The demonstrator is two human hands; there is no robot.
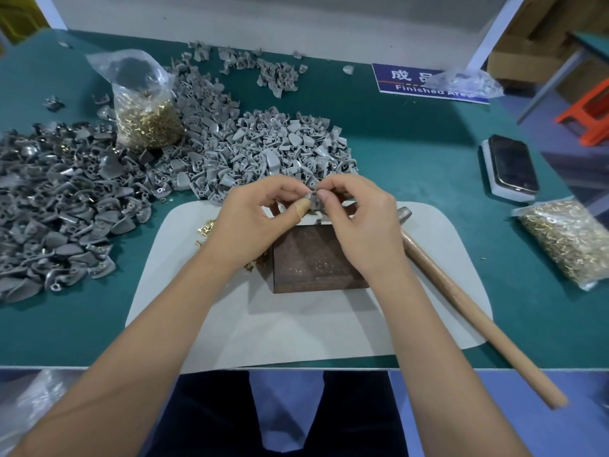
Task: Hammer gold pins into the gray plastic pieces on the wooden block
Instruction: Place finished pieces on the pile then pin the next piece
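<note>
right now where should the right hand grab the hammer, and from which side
Probably grip the wooden handle of the hammer around mid-length, from above. It lies flat on the mat, running toward the person, right of the block; its head sits partly behind the right hand.

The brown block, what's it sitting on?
The block sits on a pale mat on the green table. Both hands hide its far edge.

Bright, even overhead light; soft shadows fall under the forearms. Wide-angle bending curves the edges, and the far-right corner blurs.
</note>
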